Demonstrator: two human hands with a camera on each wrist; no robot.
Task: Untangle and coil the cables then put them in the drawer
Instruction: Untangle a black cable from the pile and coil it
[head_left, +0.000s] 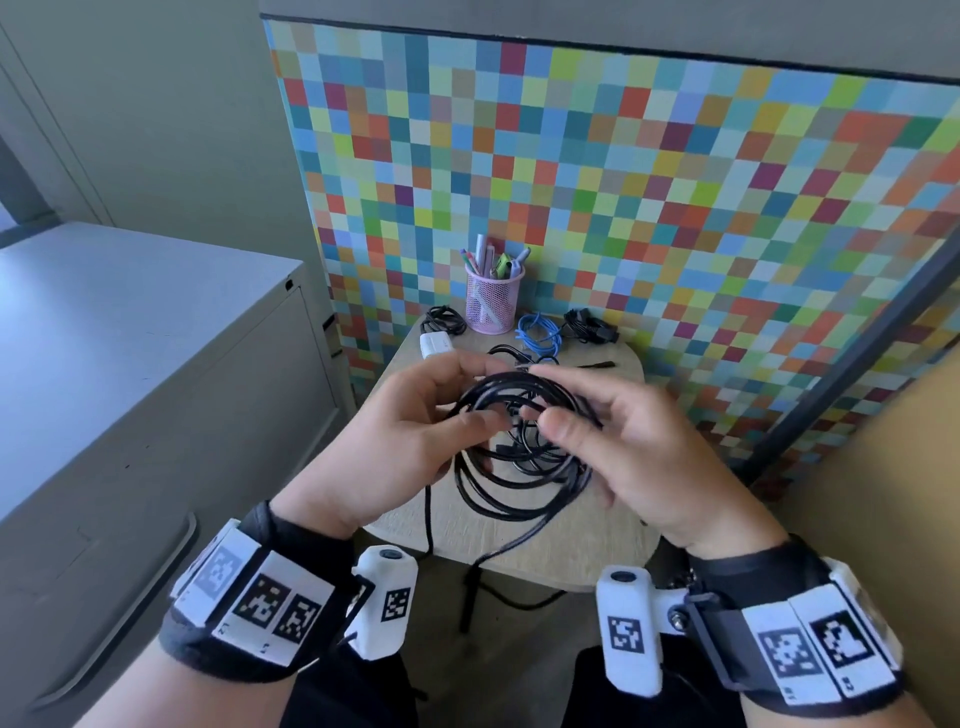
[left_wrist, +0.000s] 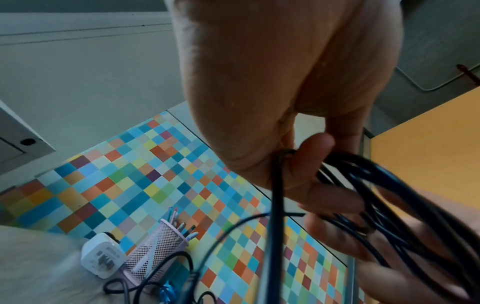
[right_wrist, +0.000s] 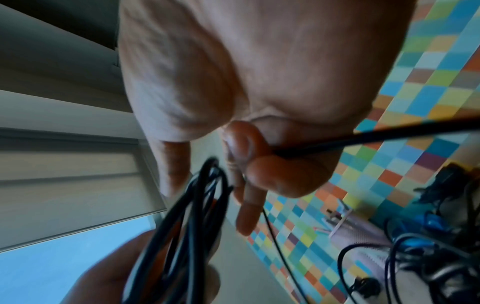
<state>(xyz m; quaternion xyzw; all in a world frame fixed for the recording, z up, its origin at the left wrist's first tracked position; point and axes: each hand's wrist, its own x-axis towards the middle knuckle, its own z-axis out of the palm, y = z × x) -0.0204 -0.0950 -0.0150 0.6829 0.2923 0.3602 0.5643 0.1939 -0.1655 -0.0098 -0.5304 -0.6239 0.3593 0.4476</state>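
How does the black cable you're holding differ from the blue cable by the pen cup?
The black cable is held above the table by the left hand and right hand; the blue cable lies on the small table, untouched. The black cable forms wide loops with an end trailing off the table edge; the blue cable sits in a small bundle. Both are looped.

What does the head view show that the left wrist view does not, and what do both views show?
Only the head view shows both wrists, the right hand, the small round table, the grey cabinet and a second black bundle. Only the left wrist view shows the left hand from behind, its grip closed around the black cable loops. Both show the pink pen cup, white charger, blue cable and checkered wall.
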